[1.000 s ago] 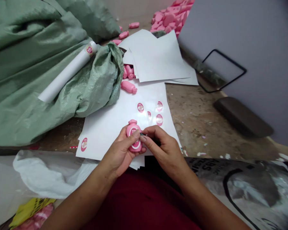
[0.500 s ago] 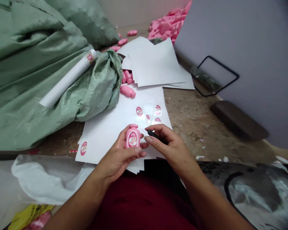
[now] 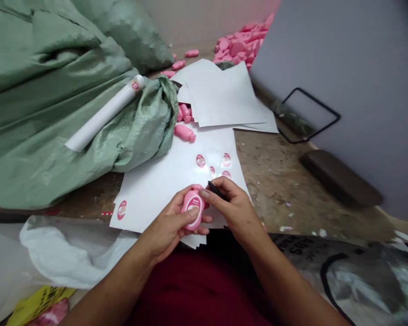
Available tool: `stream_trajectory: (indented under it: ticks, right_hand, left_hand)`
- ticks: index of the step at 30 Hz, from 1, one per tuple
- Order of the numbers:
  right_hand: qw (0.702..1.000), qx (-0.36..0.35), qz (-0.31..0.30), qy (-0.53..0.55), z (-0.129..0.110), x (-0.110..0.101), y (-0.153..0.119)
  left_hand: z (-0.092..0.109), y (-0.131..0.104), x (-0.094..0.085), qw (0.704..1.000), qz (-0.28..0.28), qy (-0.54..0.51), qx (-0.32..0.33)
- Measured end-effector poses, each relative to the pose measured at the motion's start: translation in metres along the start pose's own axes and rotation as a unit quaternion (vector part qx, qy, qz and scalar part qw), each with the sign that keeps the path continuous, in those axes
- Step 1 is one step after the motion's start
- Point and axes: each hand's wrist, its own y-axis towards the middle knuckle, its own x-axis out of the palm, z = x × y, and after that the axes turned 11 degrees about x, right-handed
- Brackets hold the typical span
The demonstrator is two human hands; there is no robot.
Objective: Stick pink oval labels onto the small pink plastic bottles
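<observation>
My left hand (image 3: 168, 222) is closed around a small pink toy bottle (image 3: 197, 202), its thumb lying over the oval "BABY" label on the front. The bottle leans a little, neck upward. In my right hand (image 3: 238, 203) is a slim black tool (image 3: 217, 190), pointed at the tip; its exact kind is unclear. The right thumb is at the upper side of the bottle. Beneath both hands lies a white sticker sheet (image 3: 159, 185) with several oval labels, one being a pink sticker (image 3: 200, 161). Another pink bottle (image 3: 185, 133) rests on the sheet's far part.
Green woven sacks (image 3: 71, 99) fill the left side, with a white paper roll (image 3: 104, 115) on top. White sheets (image 3: 227, 99) are stacked farther back. A heap of pink pieces (image 3: 241, 45) lies behind. At right are a black wire frame (image 3: 319, 106) and a dark block (image 3: 340, 179).
The bottle has tilted, and my left thumb has moved up onto its label. My right hand has come closer, its thumb now at the bottle's side. The camera view has shifted slightly.
</observation>
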Motion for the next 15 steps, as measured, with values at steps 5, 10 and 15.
stream_trajectory:
  ticks: [5,10,15]
  right_hand:
    - [0.997,0.009,0.071,-0.023,0.009,-0.016,0.000]
    - [0.989,0.066,0.123,-0.054,0.010,-0.030,0.003]
    - [0.993,0.040,0.089,-0.061,0.010,-0.027,0.008]
  left_hand:
    - [0.029,-0.033,-0.057,0.983,0.117,0.132,0.052]
    - [0.049,-0.111,-0.143,0.839,0.345,0.414,0.083]
    - [0.045,-0.136,-0.196,0.646,0.364,0.664,0.095]
